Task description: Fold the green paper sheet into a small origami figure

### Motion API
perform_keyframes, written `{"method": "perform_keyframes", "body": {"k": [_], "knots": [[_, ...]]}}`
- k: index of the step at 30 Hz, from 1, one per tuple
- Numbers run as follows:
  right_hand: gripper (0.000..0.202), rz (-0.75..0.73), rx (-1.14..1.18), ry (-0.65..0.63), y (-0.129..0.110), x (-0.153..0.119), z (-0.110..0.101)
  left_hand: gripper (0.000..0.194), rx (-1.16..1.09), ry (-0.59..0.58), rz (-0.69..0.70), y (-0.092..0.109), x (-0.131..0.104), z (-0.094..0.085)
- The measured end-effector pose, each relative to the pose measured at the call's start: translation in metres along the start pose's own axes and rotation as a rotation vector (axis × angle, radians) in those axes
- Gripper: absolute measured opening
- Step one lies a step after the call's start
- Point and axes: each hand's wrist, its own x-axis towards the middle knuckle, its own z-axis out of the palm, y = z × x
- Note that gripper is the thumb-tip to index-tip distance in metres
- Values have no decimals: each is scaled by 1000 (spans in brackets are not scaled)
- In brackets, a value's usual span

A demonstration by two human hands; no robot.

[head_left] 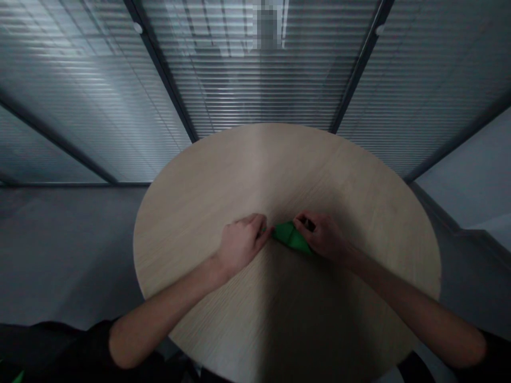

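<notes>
A small folded piece of green paper (293, 237) lies between my two hands, near the middle of the round wooden table. My left hand (244, 242) is closed, its fingertips meeting the left tip of the paper. On the other side, my right hand (321, 233) pinches the paper's upper right edge between thumb and finger. A crease runs across the green surface. Part of the paper's right end is hidden under my right hand.
The round wooden table (199, 186) has a curved edge on all sides. Beyond it stand glass panels with horizontal blinds (255, 90) and dark frames. Grey floor (72, 250) shows at the left, and a pale wall (467, 175) at the right.
</notes>
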Motion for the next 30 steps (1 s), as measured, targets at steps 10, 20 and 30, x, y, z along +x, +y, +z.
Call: {"method": "perform_keyframes", "body": {"k": [10, 20, 30], "knots": [[25, -37, -110, -4, 1, 2, 4, 23, 80, 146, 531, 31, -27, 27], [20, -49, -131, -25, -1, 5, 2, 27, 98, 75, 466, 33, -29, 27], [27, -28, 236, -3, -2, -1, 0, 41, -352, 142, 140, 7, -11, 17]]}}
